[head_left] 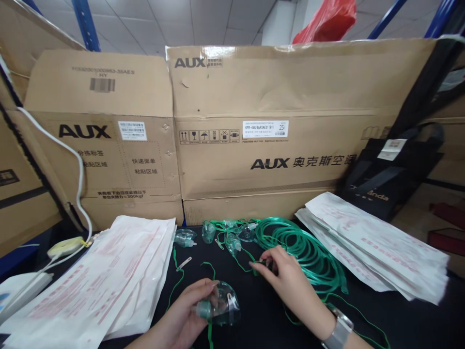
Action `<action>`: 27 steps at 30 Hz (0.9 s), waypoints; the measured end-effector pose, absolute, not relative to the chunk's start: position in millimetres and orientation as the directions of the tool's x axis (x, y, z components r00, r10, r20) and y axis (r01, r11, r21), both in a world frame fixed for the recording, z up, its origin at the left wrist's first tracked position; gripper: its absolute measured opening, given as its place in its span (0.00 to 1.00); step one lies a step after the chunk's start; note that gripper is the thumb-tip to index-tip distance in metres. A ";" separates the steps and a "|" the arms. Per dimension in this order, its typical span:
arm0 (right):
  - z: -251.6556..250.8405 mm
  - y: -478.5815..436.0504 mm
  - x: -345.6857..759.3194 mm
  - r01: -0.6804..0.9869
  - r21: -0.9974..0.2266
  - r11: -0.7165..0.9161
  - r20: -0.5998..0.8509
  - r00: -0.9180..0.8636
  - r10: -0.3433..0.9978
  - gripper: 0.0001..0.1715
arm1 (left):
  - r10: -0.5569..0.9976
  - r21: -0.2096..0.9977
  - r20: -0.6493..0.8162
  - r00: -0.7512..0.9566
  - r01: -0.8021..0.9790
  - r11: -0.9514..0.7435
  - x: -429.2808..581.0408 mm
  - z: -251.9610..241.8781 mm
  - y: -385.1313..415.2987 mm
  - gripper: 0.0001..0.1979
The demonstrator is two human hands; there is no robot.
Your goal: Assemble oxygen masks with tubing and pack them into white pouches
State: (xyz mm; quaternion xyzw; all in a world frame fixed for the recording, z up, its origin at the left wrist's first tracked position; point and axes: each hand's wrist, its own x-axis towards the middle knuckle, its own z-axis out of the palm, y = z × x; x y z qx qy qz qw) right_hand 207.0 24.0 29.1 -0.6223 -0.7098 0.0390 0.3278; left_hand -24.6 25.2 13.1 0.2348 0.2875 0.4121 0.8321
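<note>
My left hand [192, 310] is closed around a clear oxygen mask [227, 303] with a pale green connector, low in the middle of the view. A green elastic strap hangs down below that mask. To the right, my right hand [278, 269] has thumb and fingers pinched together on a thin green elastic strap [247, 254], beside the coiled green tubing [290, 242]. Several more clear masks [232, 242] with green straps lie behind the hands. The exact spot of the right-hand grip is partly hidden by the fingers.
White printed plastic packages [127, 271] lie stacked at the left, with another stack [374, 247] at the right. Large cardboard boxes [232, 165] wall off the back. A black bag [381, 179] stands back right; a white cable [78, 179] runs down the left side.
</note>
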 end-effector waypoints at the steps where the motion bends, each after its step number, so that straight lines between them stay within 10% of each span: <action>1: 25.5 22.3 203.3 0.866 -0.455 0.206 0.386 -0.016 0.922 0.15 | 0.821 0.630 -0.287 0.493 -0.549 0.549 -24.4 13.2 25.3 0.02; 13: 18.2 37.0 201.2 0.559 -0.777 0.290 0.319 -0.048 0.947 0.10 | 0.827 0.706 -0.212 0.522 -0.503 0.498 -23.2 14.5 22.9 0.04; 20: 28.1 23.4 185.9 0.077 -0.996 -0.034 -0.052 -0.237 0.970 0.19 | 0.825 0.786 -0.198 0.529 -0.417 0.457 -21.8 18.2 18.8 0.08; 27: 16.7 10.5 162.2 0.011 -0.987 -0.162 -0.156 -0.344 0.926 0.19 | 0.822 0.794 -0.260 0.507 -0.373 0.481 -18.9 21.5 19.6 0.11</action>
